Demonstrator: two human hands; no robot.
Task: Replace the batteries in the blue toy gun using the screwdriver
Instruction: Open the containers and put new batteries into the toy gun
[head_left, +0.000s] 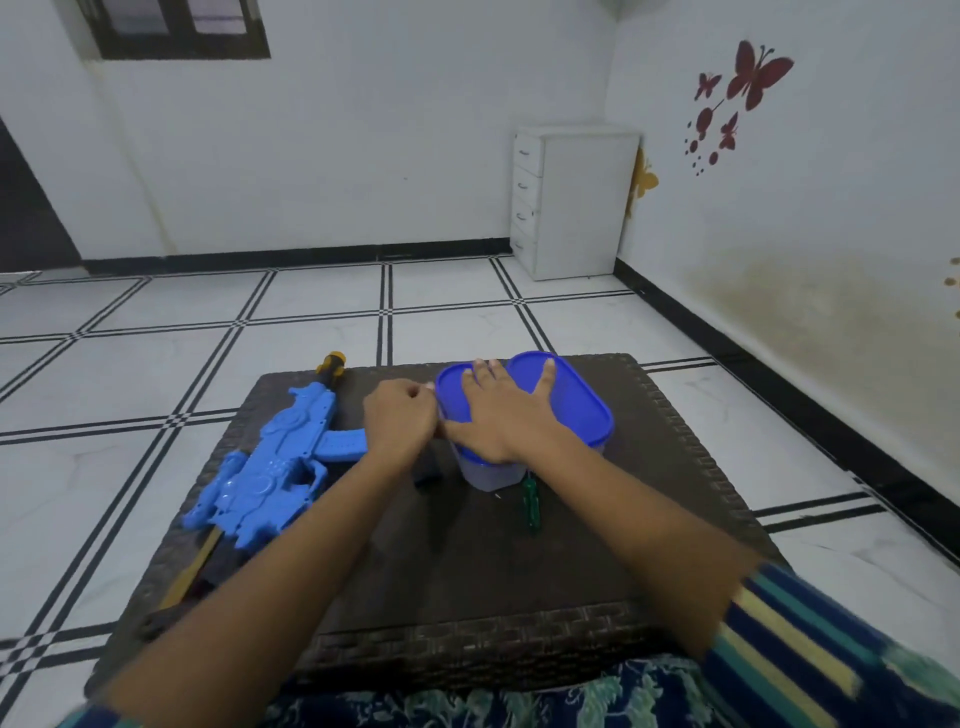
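A low dark woven table (467, 582) stands on the tiled floor and carries everything. The gun (280, 462), the largest item, lies on its side along the table's left part, muzzle away from the person, untouched. It looks like hollow moulded plastic, so probably light and stiff, somewhat slick; it would be best held by the broad body near the handle, pressed flat while a screw is turned, not by the thin magazine or the orange tip. To its right is a tub (491, 475) with a blue lid (566, 400). The right hand (501, 415) lies spread flat on the lid, its grip open and holding nothing, only pressing down. The left hand (400, 421) is curled at the lid's left edge, fingers pinched there, apparently prising it up; whether it truly has the rim I cannot tell. Batteries may be inside, which is a guess. The screwdriver (531, 501), green-handled and thin, lies just beside the tub's near side, free to pick up by the handle.
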